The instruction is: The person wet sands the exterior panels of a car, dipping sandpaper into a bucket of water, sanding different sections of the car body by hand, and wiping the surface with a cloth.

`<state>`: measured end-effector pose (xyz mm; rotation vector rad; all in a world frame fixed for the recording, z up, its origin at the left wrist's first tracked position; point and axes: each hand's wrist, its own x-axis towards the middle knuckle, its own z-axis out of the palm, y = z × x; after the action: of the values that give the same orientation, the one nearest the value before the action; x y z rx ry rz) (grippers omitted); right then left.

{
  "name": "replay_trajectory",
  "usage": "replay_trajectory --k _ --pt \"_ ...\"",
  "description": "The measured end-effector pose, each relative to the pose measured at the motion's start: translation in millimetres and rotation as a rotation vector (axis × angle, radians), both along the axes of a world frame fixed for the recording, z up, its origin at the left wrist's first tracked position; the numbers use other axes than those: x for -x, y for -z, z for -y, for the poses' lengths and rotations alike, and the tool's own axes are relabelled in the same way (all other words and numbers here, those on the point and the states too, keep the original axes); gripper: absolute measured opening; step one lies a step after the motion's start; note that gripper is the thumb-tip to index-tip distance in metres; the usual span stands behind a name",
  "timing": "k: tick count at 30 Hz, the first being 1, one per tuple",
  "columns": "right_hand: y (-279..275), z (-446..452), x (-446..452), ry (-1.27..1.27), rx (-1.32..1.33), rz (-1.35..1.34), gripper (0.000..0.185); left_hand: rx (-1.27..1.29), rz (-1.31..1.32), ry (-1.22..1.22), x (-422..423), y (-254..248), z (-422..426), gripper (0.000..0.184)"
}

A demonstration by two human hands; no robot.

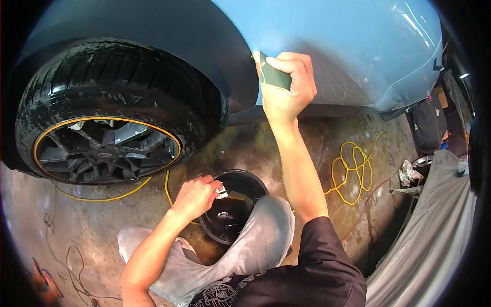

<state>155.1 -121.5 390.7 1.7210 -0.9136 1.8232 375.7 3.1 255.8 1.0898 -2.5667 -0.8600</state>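
My right hand (292, 84) is raised to the blue car body panel (327, 30), fingers closed round a flat green sanding pad (276, 77). The pad is at the panel's edge beside the wheel arch; its far side is hidden. Low on the panel, pale looping marks show right of that hand. Over the rim of a round black bucket (260, 180), my left hand (197, 195) is closed on a small white crumpled thing (221, 192), possibly a wet cloth. Dark liquid with reflections shows inside the bucket, which stands on the floor between my legs.
A black tyre (117, 77) on an orange-rimmed wheel (105, 153) fills the left side. Yellow cord (353, 174) lies coiled on the stained floor at right. Grey sheeting (429, 230) hangs at the far right, near a crumpled white rag (409, 174). A dark cable (71, 271) lies lower left.
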Motion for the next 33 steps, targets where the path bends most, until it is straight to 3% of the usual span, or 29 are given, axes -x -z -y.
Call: replay_trajectory --k 6,8,13,16,19,22,28,33 --pt "63.0 -7.5 28.0 0.022 -0.101 0.048 0.032 0.01 0.002 0.0 -3.1 -2.5 -1.8 0.016" --pt "57.9 -4.4 31.0 0.033 -0.073 0.006 0.033 0.015 -0.003 0.003 -3.0 -1.4 -2.9 0.016" --pt "-15.8 2.7 14.8 -0.008 0.045 -0.128 0.032 0.012 0.0 0.016 0.4 1.8 -1.5 0.018" --pt "-11.9 -1.0 30.1 0.017 0.006 -0.23 0.03 0.006 -0.006 0.001 -0.2 3.2 -1.3 0.018" --pt "29.4 -4.2 54.5 0.017 -0.08 -0.335 0.03 0.004 0.013 -0.007 -0.7 2.6 -1.5 0.018" --pt "53.3 -9.5 59.7 0.026 -0.179 -0.286 0.031 0.006 0.037 -0.002 -0.5 3.3 -3.3 0.018" --pt "-20.7 -2.2 46.5 -0.012 -0.025 -0.316 0.03 0.024 0.029 0.009 4.1 8.1 -5.3 0.017" --pt "2.1 -4.7 56.4 -0.01 -0.088 -0.356 0.027 0.011 0.023 0.002 5.6 9.9 -4.0 0.017"
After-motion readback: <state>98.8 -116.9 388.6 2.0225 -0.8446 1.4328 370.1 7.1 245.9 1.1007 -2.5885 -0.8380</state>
